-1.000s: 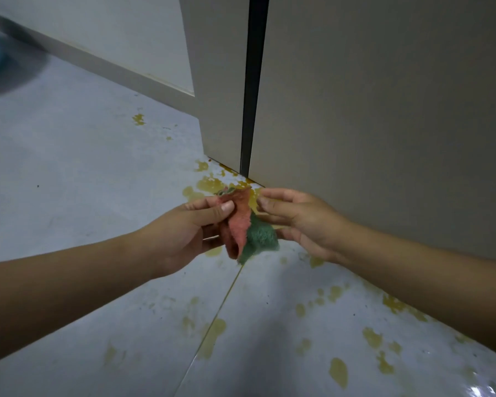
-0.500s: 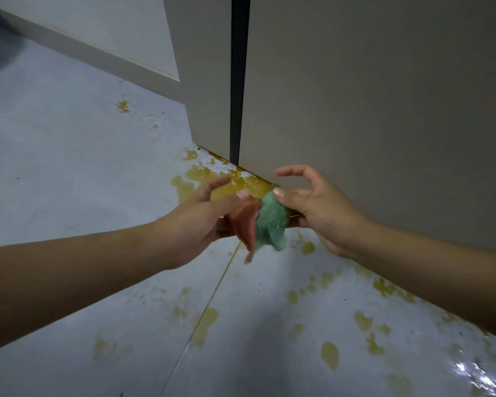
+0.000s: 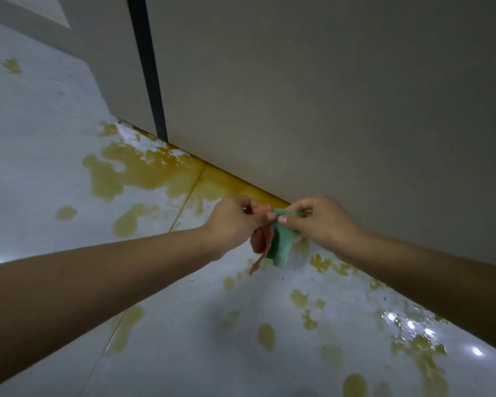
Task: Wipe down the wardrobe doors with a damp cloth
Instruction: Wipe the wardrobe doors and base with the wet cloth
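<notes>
Two hands hold one small cloth between them, low in front of the wardrobe door, just above the floor with its yellow stains. I judge that I am spreading or refolding the cloth before it goes to the door. To do it well, I should pull the top edge flat, fold it to a pad that fills the palm, and keep the hanging part off the stained floor, so no dirt goes onto the door. My left hand has its fingers curled and pinches the orange part of the edge. My right hand pinches the green part between thumb and fingers, also curled. The rest of the cloth hangs down between the hands, and it does not touch the door.
</notes>
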{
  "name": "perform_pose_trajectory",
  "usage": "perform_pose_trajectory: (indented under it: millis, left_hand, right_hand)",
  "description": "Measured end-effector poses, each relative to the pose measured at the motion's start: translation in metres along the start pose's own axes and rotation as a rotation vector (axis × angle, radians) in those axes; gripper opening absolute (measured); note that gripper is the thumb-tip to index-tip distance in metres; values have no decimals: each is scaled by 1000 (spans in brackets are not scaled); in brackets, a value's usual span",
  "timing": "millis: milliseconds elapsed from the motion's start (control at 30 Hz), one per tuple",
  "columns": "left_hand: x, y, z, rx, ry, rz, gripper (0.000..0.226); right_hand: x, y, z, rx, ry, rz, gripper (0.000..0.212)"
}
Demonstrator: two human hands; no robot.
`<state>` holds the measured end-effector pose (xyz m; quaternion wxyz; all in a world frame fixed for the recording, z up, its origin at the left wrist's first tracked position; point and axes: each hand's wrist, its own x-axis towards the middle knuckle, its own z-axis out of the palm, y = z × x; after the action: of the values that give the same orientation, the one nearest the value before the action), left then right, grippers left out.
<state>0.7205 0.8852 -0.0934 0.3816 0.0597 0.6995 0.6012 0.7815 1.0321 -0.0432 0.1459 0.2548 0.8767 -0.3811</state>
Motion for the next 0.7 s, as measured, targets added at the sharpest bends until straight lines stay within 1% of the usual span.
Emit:
perform_pose_trajectory:
  millis: [67,100,167,200,267,300,367,400,500,600,667,700]
  left_hand:
    - [14,-4,9,-25,-28,-3,24]
    - [19,-5,12,-51,-42,6,24]
    - [29,-7,18,-102,-39,11,22]
    - [34,-8,22,-114,-16,-3,21]
    - [43,-14,27,-164,6,-60,22]
    - [48,-17,29,-213,-20,-89,23]
    - [57,-24,32,-312,-77,-136,20]
    - [61,-27,33,-335,-62,-164,22]
    - [73,-36,34,-312,107,-229,20]
    - [83,-35,37,-273,215,-268,23]
    - [90,-30,39,-231,287,-266,25]
    - [93,-27,39,-223,322,-263,23]
  right_hand:
    - [7,11,-4,30,13,20,12]
    - [9,15,-5,126,-3,54,13]
    - [13,23,-4,391,-69,161,14]
    - [15,28,-2,512,-111,207,13]
    - [22,37,3,677,-174,287,11]
    - [26,41,6,739,-172,324,12]
    - [39,49,11,840,-106,406,15]
    - [47,53,15,882,-73,445,16]
    - [68,62,34,945,14,547,15]
    - [91,71,56,992,123,607,31]
    - [106,78,64,1002,154,619,42]
    - [112,83,67,1008,168,634,45]
